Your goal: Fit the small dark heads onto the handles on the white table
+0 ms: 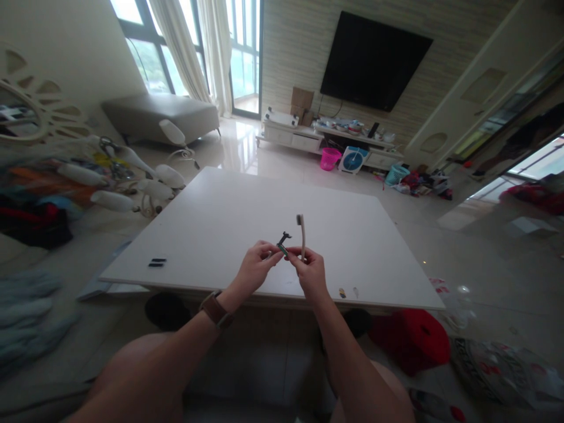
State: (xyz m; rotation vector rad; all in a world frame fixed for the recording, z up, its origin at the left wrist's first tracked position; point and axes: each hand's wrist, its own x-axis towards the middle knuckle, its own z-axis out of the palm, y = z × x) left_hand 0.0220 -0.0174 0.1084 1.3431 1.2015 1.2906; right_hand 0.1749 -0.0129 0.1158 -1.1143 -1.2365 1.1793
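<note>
Above the front half of a white table (211, 235), my two hands meet. My left hand (258, 264) is closed, pinching a small green piece (282, 250) that looks like a circuit board. A thin black part (284, 238) sticks up from it; whether the two are joined I cannot tell. My right hand (311, 269) is closed around the handle of a toothbrush (303, 235), which stands upright with its dark bristles facing left. The right fingertips also touch the green piece's near end. Fingers hide the lower handle.
Two short black strips (157, 262) lie at the table's left. Near the front edge are a small yellow-and-dark piece (342, 292) and a pale clear piece (356, 292). A red stool-like object (414, 341) stands at the right, and a white-shaded lamp (152, 189) reaches in from the left.
</note>
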